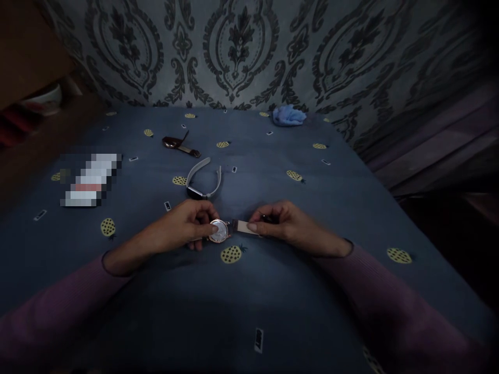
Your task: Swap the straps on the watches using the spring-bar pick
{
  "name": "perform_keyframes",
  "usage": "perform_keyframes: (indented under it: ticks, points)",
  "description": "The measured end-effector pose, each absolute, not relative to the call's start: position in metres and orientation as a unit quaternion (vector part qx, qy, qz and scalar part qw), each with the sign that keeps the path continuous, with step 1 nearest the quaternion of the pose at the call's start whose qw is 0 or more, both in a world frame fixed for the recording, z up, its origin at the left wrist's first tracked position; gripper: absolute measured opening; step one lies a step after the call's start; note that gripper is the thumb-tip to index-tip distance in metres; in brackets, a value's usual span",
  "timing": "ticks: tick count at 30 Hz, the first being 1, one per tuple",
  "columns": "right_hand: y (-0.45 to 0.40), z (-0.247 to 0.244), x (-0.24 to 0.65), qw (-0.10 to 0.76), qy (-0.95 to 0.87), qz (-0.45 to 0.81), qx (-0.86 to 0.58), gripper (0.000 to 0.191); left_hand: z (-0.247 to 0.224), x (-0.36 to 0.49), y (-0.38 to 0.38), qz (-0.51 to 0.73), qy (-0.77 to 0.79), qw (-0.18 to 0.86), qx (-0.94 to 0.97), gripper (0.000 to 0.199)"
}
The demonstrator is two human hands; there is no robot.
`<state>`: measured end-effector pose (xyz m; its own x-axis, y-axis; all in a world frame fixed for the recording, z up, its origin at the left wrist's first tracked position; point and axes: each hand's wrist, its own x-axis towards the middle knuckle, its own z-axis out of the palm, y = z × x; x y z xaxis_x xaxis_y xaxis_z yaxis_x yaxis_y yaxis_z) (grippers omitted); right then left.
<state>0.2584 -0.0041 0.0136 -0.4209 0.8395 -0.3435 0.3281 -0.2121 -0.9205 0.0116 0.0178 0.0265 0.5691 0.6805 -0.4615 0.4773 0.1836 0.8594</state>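
My left hand [193, 223] is closed on a round wristwatch [220, 231] with a pale dial and rose-gold rim, its thumb lying on the dial's edge. Between the fingers and thumb of my right hand [278, 222] is a watch strap [245, 227], light on the side facing up and dark at its end. That end lies close to the watch's right lugs; whether they are joined I cannot tell. Just beyond my left hand rests a smartwatch [195, 192] with a pale band curved upward. Farther back lies a brown-strapped watch [170, 144].
A blue cloth [289, 116] lies crumpled at the table's back edge, near the patterned wall [237, 47]. To the left is a blurred-out rectangular object [91, 179]. The table [265, 296] has a dark blue pineapple-print cover. Brown furniture [35, 52] stands at far left.
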Motion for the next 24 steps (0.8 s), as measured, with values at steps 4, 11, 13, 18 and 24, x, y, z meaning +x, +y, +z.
perform_keyframes:
  ticks: [4,11,13,18,24]
  points:
    - [-0.0040,0.0124,0.2587,0.208,-0.594,0.604,-0.489,0.032,0.0263,0.0112,0.0187,0.082,0.456,0.620,0.633,0.019]
    - [-0.0036,0.0146,0.2588,0.205,-0.590,0.602,-0.497,0.032,0.0274,0.0114,0.0186,0.077,0.455,0.620,0.635,0.021]
    - [-0.0034,0.0147,0.2585,0.202,-0.596,0.599,-0.495,0.032,0.0269,0.0115,0.0184,0.075,0.457,0.618,0.635,0.021]
    - [-0.0034,0.0163,0.2560,0.189,-0.613,0.581,-0.501,0.033,0.0256,0.0115,0.0180,0.072,0.459,0.614,0.638,0.021]
    - [-0.0041,0.0190,0.2540,0.177,-0.629,0.561,-0.508,0.037,0.0240,0.0121,0.0195,0.076,0.450,0.617,0.642,0.021]
